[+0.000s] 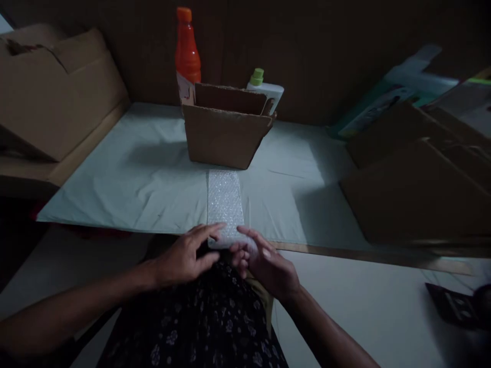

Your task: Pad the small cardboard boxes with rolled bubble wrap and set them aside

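Floral-print lap [199, 327]; left hand [184, 255], right hand [264, 263] on bubble-wrap strip [225, 202] end

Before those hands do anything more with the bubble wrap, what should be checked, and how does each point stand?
1. Bubble wrap flat on the sheet: ok.
2. Left hand open, fingertips on its near end: ok.
3. Right hand gripping that end: cannot tell, blurred.
4. Cardboard box upright, top open, beyond the wrap: ok.
5. Lighting: not ok, dim.

Dim room — dark brown wall [326, 51] behind a pale sheet-covered table [146, 174], whitish floor [364, 306] below — weak light.
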{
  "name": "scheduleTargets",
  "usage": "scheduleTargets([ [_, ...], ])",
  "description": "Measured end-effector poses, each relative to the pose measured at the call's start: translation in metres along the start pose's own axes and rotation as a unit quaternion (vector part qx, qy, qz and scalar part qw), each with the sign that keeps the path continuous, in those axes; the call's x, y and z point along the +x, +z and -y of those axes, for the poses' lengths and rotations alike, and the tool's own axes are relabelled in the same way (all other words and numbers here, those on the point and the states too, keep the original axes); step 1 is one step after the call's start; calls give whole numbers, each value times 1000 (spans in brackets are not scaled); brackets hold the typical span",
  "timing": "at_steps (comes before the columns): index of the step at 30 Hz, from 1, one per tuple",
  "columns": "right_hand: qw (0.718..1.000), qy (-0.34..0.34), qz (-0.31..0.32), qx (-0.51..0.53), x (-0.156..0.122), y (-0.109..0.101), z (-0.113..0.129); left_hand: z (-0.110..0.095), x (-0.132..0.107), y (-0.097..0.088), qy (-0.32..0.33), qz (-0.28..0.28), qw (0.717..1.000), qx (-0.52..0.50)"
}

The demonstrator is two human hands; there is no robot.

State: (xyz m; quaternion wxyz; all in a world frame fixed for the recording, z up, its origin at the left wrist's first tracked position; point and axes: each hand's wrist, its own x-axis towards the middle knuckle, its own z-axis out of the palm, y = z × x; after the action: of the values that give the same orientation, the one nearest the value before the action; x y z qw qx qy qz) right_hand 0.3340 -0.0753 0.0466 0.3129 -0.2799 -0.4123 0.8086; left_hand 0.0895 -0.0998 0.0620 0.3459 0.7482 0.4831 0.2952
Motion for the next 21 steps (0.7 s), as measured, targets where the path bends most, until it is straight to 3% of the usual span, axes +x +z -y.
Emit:
scheduleTargets([
  [3,995,-38,-50,-72,2,-7,-2,12,27,13,-129,-91,986,-51],
  [6,960,-109,-120,-230,-9,-15,-4,26,45,13,-164,-82,981,-61],
  [8,891,-181,-139,-391,-15,-18,-6,31,47,12,-176,-66,981,-55],
  [12,691,-270,-110,-662,-9,-20,-15,33,43,13,-184,-60,980,-40],
  [14,635,-269,-84,-720,1,-22,-21,33,41,15,-186,-59,981,-25],
  [16,613,-266,-69,-740,9,-25,-24,33,39,15,-186,-54,981,-1],
  [18,612,-269,-62,-741,15,-27,-24,32,35,13,-168,-73,982,45],
  [21,626,-278,-49,-727,19,-28,-18,26,24,11,-59,-133,979,141],
])
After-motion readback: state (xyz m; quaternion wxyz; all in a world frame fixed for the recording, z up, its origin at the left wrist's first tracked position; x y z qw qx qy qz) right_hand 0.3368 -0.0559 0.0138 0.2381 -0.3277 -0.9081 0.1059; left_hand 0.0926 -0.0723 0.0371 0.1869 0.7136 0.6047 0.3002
